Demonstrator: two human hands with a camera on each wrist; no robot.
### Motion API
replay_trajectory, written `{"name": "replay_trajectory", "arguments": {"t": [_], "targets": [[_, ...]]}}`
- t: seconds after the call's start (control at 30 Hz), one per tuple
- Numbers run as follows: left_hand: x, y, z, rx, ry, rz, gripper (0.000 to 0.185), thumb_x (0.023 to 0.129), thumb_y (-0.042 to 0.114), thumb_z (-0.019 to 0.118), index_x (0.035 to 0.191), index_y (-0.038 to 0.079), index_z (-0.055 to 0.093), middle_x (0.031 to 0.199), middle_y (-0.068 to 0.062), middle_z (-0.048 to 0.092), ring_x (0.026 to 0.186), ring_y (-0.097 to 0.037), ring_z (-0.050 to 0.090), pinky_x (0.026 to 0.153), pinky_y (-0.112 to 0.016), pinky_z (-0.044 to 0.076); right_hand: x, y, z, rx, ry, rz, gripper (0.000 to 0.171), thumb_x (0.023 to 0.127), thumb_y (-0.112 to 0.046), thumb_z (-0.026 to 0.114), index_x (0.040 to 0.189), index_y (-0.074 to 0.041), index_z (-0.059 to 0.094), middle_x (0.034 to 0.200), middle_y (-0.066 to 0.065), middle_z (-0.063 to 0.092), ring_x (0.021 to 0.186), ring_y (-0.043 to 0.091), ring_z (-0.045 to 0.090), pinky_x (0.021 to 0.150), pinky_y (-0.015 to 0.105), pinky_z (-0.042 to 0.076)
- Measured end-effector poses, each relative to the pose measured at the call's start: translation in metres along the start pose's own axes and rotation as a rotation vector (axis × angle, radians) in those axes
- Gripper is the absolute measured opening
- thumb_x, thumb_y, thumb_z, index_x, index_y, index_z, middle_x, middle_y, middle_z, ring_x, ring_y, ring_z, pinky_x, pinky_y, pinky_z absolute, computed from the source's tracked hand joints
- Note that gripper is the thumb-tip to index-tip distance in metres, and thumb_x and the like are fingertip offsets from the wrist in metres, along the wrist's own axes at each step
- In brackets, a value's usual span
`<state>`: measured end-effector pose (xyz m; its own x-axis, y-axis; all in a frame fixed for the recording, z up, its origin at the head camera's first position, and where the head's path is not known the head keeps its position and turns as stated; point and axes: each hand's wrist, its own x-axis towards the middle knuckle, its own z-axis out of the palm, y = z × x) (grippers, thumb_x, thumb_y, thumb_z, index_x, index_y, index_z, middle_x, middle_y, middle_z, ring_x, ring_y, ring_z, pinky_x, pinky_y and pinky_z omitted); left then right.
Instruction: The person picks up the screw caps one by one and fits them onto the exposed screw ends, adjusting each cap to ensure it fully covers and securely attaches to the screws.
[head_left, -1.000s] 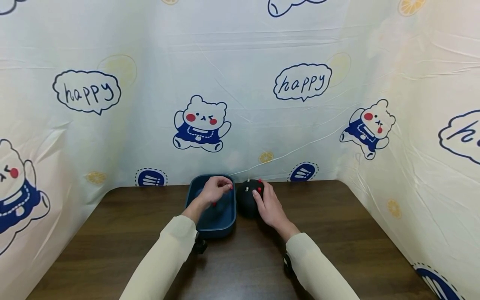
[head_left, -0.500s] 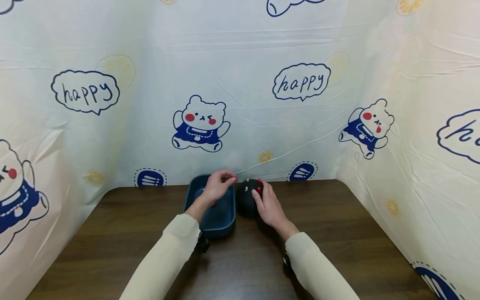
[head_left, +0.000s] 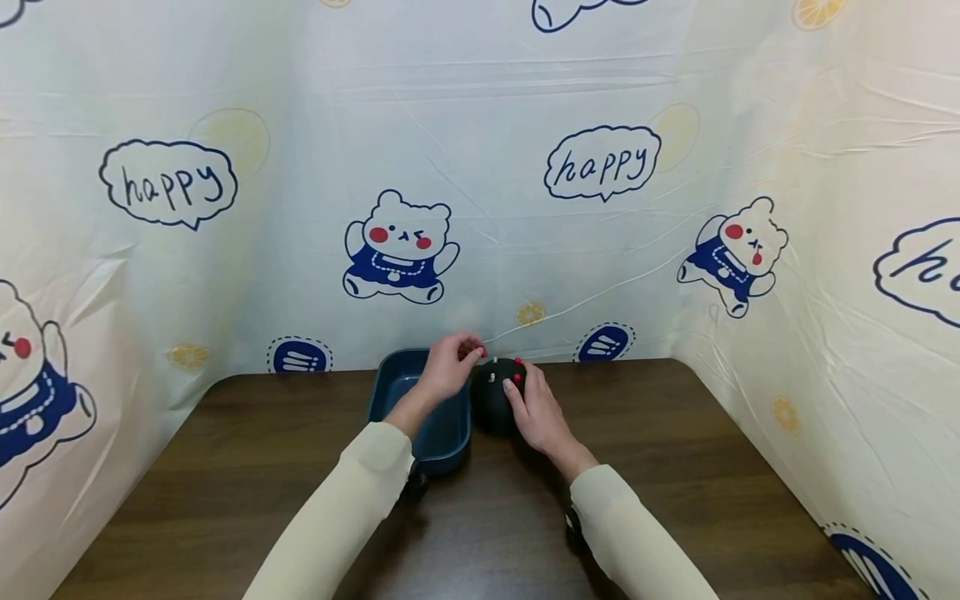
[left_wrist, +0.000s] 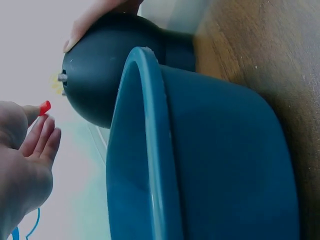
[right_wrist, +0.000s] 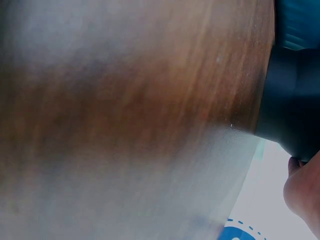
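Observation:
In the head view, my left hand point(head_left: 447, 367) pinches a small red cap point(left_wrist: 45, 107) between thumb and finger. It hovers just left of the top of a black dome-shaped body point(head_left: 491, 410), with the cap apart from it. Short threaded metal studs point(left_wrist: 62, 78) stick out of the dome's top. Red caps point(head_left: 517, 379) show on its right side, near my thumb. My right hand point(head_left: 542, 412) grips the dome from the right, thumb on top and fingers round the far side. In the right wrist view, the dome's narrower base stands on the table.
A blue rectangular bin point(head_left: 442, 461) stands immediately left of the dome, under my left forearm. The wooden table point(head_left: 675, 467) ends at a patterned curtain point(head_left: 495, 267) behind. A thin white cord point(head_left: 600, 293) runs across the curtain.
My left hand has moved right and slightly up with the red cap, from above the bin towards the dome's top. My right hand stays on the dome.

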<state>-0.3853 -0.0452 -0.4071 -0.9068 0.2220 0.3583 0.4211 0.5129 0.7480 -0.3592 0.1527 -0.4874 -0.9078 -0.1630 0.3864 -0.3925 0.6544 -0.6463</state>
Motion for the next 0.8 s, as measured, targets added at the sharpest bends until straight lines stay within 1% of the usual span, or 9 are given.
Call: {"name": "replay_trajectory", "arguments": {"t": [0.2,0.37,0.67,0.8], "targets": [[0.005,0.004,0.006,0.088,-0.021,0.079,0.008,0.102,0.01,0.064,0.105,0.01,0.071,0.1,-0.003,0.069,0.091,-0.019,0.063,0.087,-0.038,0.056,-0.001,-0.002,0.0,0.0,0.021,-0.015,0.064,0.109,-0.049,0.038,0.153,-0.004,0.033,0.151,0.019,0.042,0.135,0.034,0.048,0.114,0.052,0.038],[0.007,0.007,0.01,0.138,-0.019,0.12,0.007,0.099,0.006,0.066,0.103,0.009,0.071,0.098,-0.004,0.069,0.091,-0.018,0.063,0.087,-0.038,0.056,-0.001,-0.003,-0.001,-0.006,0.019,-0.016,0.062,0.11,-0.048,0.038,0.153,-0.003,0.033,0.151,0.02,0.042,0.135,0.033,0.048,0.113,0.051,0.039],[0.009,0.005,0.015,0.166,-0.026,0.133,0.007,0.099,0.005,0.067,0.103,0.009,0.071,0.097,-0.003,0.069,0.089,-0.017,0.062,0.087,-0.037,0.057,-0.001,-0.003,-0.001,-0.011,0.016,-0.013,0.064,0.11,-0.049,0.037,0.154,-0.003,0.033,0.152,0.02,0.041,0.136,0.033,0.047,0.112,0.051,0.04],[0.008,0.005,0.016,0.177,-0.033,0.122,0.008,0.099,0.005,0.067,0.104,0.009,0.071,0.099,-0.004,0.069,0.09,-0.018,0.062,0.088,-0.036,0.056,-0.001,-0.004,-0.002,-0.013,0.015,-0.01,0.064,0.11,-0.049,0.036,0.154,-0.003,0.033,0.152,0.02,0.041,0.137,0.033,0.047,0.112,0.051,0.04]]}}
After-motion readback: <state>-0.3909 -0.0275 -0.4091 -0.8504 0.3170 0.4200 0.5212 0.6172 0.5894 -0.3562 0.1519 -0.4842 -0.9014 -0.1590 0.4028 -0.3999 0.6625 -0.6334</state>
